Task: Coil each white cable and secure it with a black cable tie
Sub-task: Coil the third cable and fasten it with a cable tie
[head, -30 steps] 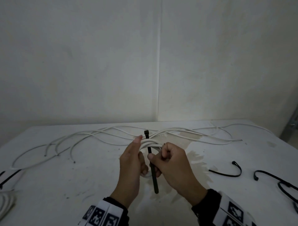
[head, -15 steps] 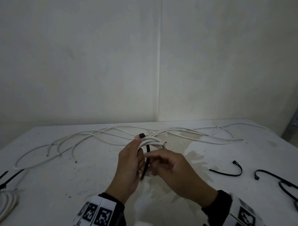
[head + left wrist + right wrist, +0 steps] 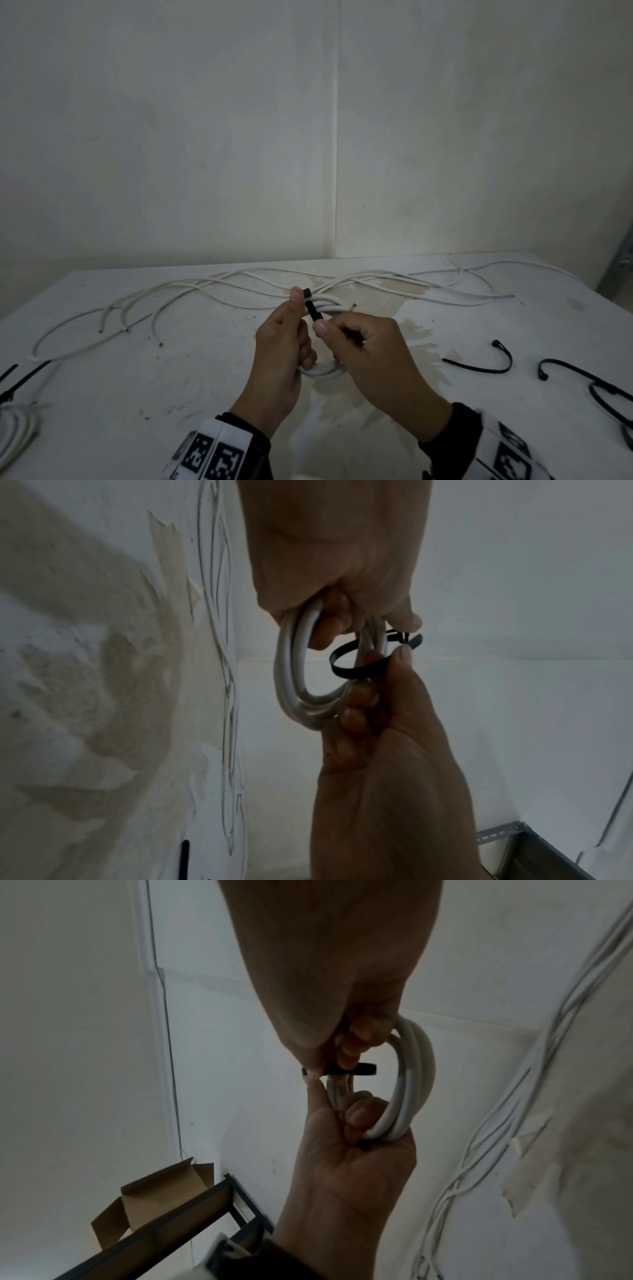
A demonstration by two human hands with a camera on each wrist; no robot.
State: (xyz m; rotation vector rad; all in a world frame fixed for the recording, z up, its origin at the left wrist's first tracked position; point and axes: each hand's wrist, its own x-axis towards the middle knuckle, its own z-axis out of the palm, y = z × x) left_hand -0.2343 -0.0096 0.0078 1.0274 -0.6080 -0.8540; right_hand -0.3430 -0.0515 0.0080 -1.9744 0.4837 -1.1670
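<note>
A small white cable coil (image 3: pixel 329 303) is held upright just above the table, gripped by my left hand (image 3: pixel 284 346). Its thumb presses the head of a black cable tie (image 3: pixel 307 293) against the top strands. My right hand (image 3: pixel 359 346) pinches the tie's tail between thumb and forefinger just right of the head. In the left wrist view the black cable tie (image 3: pixel 356 666) loops round one side of the coil (image 3: pixel 294 669), the loop still wide. The right wrist view shows the tie (image 3: pixel 346 1069) between both thumbs, with the coil (image 3: pixel 414 1074) behind.
Several loose white cables (image 3: pixel 239 284) sprawl across the back of the table. Spare black ties (image 3: pixel 479 364) (image 3: pixel 582 380) lie at the right. A bundled white cable (image 3: pixel 17 421) sits at the left edge. Beyond the table, a cardboard box (image 3: pixel 154 1199) rests on a dark metal frame.
The tie stood straight through the coil with its tail pointing down towards me. My right hand has brought the tail round the strands and up to the head.
</note>
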